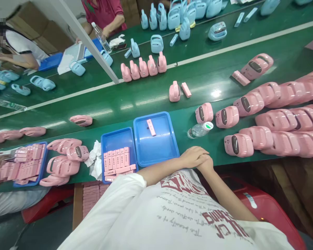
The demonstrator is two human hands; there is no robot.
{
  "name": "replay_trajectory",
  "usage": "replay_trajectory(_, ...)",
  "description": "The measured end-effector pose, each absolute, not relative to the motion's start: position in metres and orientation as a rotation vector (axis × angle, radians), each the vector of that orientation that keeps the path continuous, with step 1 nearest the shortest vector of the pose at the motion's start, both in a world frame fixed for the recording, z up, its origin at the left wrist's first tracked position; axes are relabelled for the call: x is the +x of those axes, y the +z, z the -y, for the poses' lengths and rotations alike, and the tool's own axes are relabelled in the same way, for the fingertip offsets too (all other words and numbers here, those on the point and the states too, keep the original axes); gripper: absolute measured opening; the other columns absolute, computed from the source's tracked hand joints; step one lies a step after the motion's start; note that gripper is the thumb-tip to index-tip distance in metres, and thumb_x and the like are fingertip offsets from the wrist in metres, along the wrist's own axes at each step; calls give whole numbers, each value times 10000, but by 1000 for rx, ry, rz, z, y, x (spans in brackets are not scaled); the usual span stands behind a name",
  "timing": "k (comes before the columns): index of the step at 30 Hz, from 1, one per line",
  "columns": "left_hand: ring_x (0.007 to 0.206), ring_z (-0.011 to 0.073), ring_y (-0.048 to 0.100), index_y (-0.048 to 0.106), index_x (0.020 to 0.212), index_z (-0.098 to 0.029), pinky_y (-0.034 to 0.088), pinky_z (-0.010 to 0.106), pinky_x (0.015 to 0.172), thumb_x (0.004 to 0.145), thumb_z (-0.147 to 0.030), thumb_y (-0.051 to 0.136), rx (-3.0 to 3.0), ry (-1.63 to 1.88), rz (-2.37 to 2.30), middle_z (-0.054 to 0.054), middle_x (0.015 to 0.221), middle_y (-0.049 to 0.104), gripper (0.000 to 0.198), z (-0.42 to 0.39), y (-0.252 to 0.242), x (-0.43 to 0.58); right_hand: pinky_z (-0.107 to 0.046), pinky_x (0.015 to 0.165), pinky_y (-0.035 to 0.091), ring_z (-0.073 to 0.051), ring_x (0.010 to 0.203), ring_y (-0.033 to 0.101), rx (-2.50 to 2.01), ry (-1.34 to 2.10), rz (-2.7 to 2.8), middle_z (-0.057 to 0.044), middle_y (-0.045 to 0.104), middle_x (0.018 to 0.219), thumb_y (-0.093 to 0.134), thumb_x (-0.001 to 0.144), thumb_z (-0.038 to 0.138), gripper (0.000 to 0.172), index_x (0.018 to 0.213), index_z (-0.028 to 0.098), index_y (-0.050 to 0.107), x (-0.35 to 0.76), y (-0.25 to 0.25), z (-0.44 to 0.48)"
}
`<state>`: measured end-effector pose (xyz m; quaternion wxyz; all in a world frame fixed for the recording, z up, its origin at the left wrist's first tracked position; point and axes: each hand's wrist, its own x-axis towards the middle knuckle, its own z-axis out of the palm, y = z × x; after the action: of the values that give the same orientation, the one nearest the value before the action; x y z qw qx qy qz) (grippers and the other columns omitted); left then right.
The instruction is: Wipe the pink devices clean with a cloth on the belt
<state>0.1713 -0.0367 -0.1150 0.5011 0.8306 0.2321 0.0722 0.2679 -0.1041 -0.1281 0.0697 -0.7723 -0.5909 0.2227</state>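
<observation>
Idle pause: left hand [191, 156] and right hand [205, 161] clasped together, grasping nothing, at surface [198, 83] near edge; nearest, blue tray [169, 146].

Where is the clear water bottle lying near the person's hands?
In the head view the water bottle lies on its side on the green table, just right of the larger blue tray and beyond the clasped hands, with pink casings behind it.

ahead: bare green bench [187, 139] past clasped hands
left: blue tray [169, 152] just beside, low rim
right: water bottle [199, 130], then packed pink housings [266, 139]
</observation>
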Motion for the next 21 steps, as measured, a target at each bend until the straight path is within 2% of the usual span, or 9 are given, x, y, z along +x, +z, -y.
replay_trajectory(4,1254,211,455,543,1190,-174,336,363,1080,839,-325,585,1229,492,-1138,112,1304,533,385,27,-101,125,-341,743,546,-252,887,686,-2179,597,1714,-115,711,991,547,838,383,340,1069,162,664,256,-103,99)
replay_trajectory(6,1127,219,552,540,1153,-158,430,369,970,831,-429,587,870,493,-1288,117,1178,594,424,26,-88,106,-345,809,544,-247,970,671,-1948,534,1639,-114,697,1076,506,850,451,416,1130,175,643,244,-87,93)
replay_trajectory(9,769,180,635,597,948,-144,500,308,724,787,-553,593,536,498,-1094,68,838,651,440,27,-63,87,-365,815,545,-264,994,658,-1644,643,1592,-126,675,1128,581,788,517,521,1194,193,615,222,-60,83)
replay_trajectory(11,706,156,629,608,862,-147,489,273,696,754,-508,645,363,692,-963,43,764,652,379,25,-45,77,-370,783,547,-257,946,663,-1528,879,1593,-114,670,1127,673,714,509,698,1320,199,521,210,-44,79)
replay_trajectory(13,721,158,639,621,839,-134,485,265,710,748,-449,652,354,900,-928,45,754,663,329,21,-30,64,-354,714,546,-221,801,665,-1457,1143,1556,-83,692,1004,719,672,478,860,1415,178,408,206,-35,79)
replay_trajectory(15,664,154,631,633,851,-115,481,264,659,750,-443,630,459,975,-906,43,708,653,343,16,-18,48,-322,634,530,-185,677,634,-1439,1362,1461,-53,693,869,709,681,482,788,1361,155,482,211,-35,79)
replay_trajectory(17,530,129,573,633,903,-108,448,249,544,753,-466,608,548,934,-831,13,614,602,389,14,-10,33,-313,611,523,-190,676,631,-1485,1456,1246,-66,697,839,685,686,556,621,1145,140,646,221,-40,74)
replay_trajectory(19,433,105,497,617,998,-109,394,231,456,785,-511,569,585,850,-732,-14,555,550,458,17,-5,24,-330,631,538,-217,719,650,-1550,1388,943,-83,705,841,665,662,654,593,955,139,695,228,-45,64)
replay_trajectory(21,389,99,458,592,1074,-118,363,222,416,826,-590,505,577,778,-659,-24,534,527,540,22,-2,23,-354,679,556,-241,777,668,-1547,1216,748,-92,704,845,618,674,719,643,946,140,682,223,-43,50)
